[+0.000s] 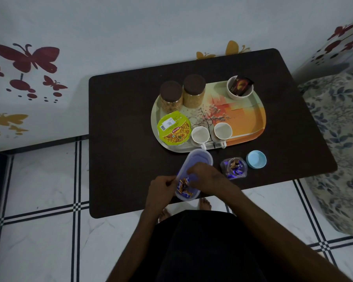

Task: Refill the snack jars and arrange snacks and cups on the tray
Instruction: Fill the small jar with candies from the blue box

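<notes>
Chocolates [184, 187]: in clear tub [194, 176] at near table [118, 119] edge, beside open jar [233, 167], blue lid [256, 160] off. Left hand [161, 190] grips tub rim; right hand [206, 176] reaches inside, grasp unclear. Pinch few wrappers, lift clear, drop through jar mouth; steady tub throughout.

Both bare forearms reach forward from the lower edge of the view and draw in toward each other, the hands just beside one another. The left hand [163, 187] has its fingers curled inward in a pinching grip, knuckles up. The right hand [205, 173] lies palm down, wrist bent, its fingers pointing left and down; whether they grasp anything cannot be told.
</notes>
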A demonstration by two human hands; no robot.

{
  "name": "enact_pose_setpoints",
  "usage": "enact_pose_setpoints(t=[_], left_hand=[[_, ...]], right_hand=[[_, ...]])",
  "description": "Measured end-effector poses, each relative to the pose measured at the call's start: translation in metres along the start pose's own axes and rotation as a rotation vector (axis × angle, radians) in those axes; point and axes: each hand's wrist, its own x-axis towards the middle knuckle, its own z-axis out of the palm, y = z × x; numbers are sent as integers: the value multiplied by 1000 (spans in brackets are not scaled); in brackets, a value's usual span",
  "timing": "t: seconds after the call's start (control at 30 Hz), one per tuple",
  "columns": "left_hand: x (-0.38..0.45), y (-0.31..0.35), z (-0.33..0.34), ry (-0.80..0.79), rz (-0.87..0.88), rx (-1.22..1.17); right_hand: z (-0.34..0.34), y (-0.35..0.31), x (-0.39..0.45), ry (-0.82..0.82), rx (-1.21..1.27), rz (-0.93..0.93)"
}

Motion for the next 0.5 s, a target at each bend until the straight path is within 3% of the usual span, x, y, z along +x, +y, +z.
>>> enact_pose_setpoints(t=[0.17,0.5], left_hand=[[-3,1,-1,15,11,-23],[-1,-6,1,22,15,-31]], right_hand=[[28,-9,18,-73,-180,-27],[39,-6,18,22,-202,-102]])
